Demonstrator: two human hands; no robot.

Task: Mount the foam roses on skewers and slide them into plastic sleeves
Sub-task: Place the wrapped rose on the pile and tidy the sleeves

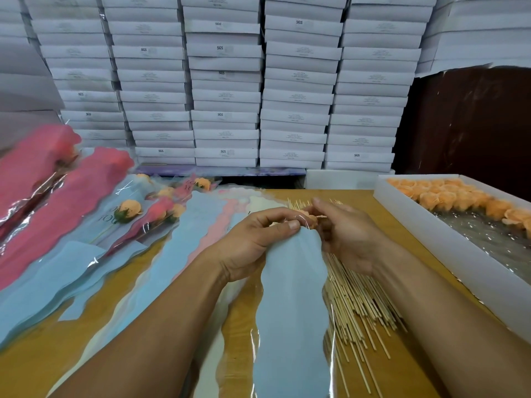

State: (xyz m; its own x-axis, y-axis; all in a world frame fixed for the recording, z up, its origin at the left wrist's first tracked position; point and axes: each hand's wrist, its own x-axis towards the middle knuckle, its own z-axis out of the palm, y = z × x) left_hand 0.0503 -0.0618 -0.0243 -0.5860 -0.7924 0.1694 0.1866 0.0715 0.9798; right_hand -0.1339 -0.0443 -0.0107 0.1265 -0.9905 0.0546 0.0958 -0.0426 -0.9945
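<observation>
A wall of stacked white boxes (227, 81) rises behind a brown worktable (382, 222). From the head camera, both hands meet over the middle of the table. The left hand (253, 242) pinches the top edge of a blue plastic sleeve (293, 297) between thumb and curled fingers; the sleeve runs from that hand down toward the person. The right hand (344, 234), fingers curled, holds an orange foam rose (311, 218) at the sleeve's mouth, just beside the left thumb. Under and beside the right wrist lies a loose pile of wooden skewers (359, 300). To the right of the right hand stands a white tray (448, 245) with orange roses (448, 196) along its far side. To the left of the left hand lie empty blue and pink sleeves (201, 225) and finished sleeved roses (143, 219).
</observation>
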